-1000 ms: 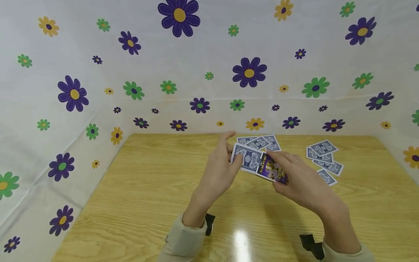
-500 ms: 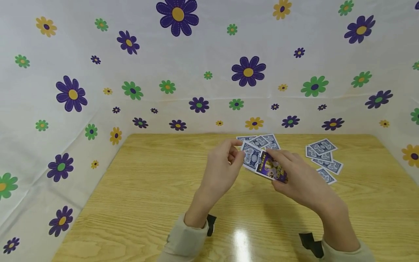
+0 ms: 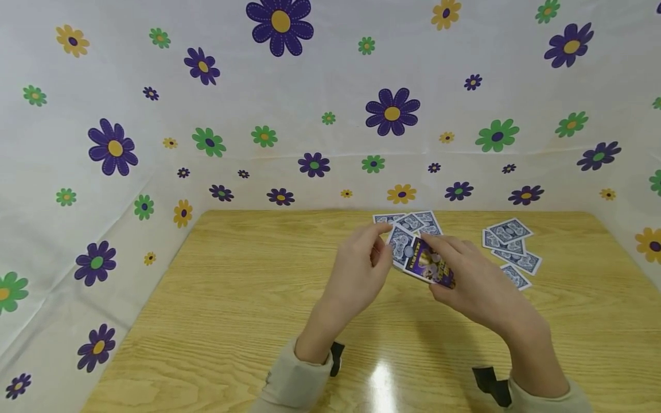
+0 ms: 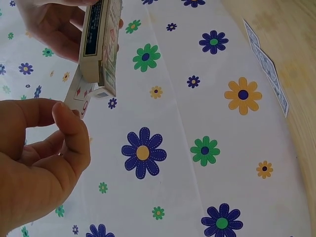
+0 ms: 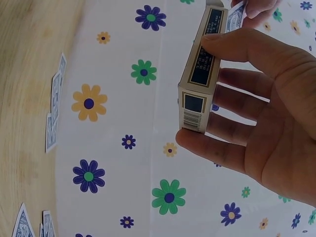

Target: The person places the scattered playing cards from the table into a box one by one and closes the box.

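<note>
My left hand (image 3: 356, 272) pinches the outer end of a blue-backed playing card (image 3: 401, 245) between thumb and fingers. The rest of that card is inside a purple-fronted card box (image 3: 428, 263). Red diamond marks show on the card's face (image 4: 79, 95) in the left wrist view. My right hand (image 3: 480, 289) grips the box from its closed end, thumb on one side and fingers on the other. The right wrist view shows the box's dark side panel (image 5: 203, 64) and a barcode on its bottom. Both hands hold the box and card above the table.
Several face-down cards (image 3: 431, 222) lie fanned at the table's back edge, just behind the box. Another overlapping group of cards (image 3: 508, 232) lies farther right. The wooden table (image 3: 232, 298) meets a flowered cloth (image 3: 330, 86) at the back and sides.
My left hand has moved right toward the box, and the card has slid deeper into it. The left index finger, raised earlier, now bends at the card's edge. The right hand stays put.
</note>
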Tool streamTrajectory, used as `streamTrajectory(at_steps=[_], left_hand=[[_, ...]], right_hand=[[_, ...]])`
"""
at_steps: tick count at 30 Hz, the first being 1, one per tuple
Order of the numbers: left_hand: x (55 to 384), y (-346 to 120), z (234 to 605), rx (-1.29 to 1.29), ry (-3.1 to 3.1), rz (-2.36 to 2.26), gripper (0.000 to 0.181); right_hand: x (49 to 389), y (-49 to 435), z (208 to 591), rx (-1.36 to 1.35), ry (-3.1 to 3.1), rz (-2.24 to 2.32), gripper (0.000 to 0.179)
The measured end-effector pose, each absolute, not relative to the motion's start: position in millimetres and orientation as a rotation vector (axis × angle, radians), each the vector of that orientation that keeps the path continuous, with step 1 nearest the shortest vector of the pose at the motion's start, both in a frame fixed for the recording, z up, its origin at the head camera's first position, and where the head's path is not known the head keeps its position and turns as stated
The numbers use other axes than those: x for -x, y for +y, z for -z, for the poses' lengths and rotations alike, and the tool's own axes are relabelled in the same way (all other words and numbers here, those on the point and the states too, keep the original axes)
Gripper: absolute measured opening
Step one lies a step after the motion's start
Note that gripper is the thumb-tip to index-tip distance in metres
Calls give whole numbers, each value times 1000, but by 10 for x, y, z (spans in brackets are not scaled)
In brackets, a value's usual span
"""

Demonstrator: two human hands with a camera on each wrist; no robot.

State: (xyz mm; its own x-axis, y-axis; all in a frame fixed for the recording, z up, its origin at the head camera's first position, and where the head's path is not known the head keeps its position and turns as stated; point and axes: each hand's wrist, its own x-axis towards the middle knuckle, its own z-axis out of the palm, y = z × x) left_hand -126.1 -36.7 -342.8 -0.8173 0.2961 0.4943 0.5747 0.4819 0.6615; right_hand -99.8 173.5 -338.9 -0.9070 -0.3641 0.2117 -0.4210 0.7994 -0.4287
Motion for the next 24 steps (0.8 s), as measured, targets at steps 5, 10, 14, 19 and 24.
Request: streamTrajectory(at_steps=[5, 10, 14, 19, 24], left_hand=[[1221, -320, 3427, 718, -2465, 1258, 38], [1207, -293, 3442, 708, -2507, 1225, 42], [1218, -301, 3455, 690, -2527, 1210, 43], [1226, -308, 3469, 711, -2543, 1153, 43], [1215, -301, 3471, 725, -2547, 1102, 42]], right_hand=[[999, 1734, 3386, -606, -2868, -717, 78], [998, 1738, 3389, -596, -2861, -717, 79], [997, 1733, 3390, -584, -2866, -713, 79], [997, 1727, 3389, -590, -2872, -706, 79], [993, 1727, 3387, -602, -2861, -703, 79]])
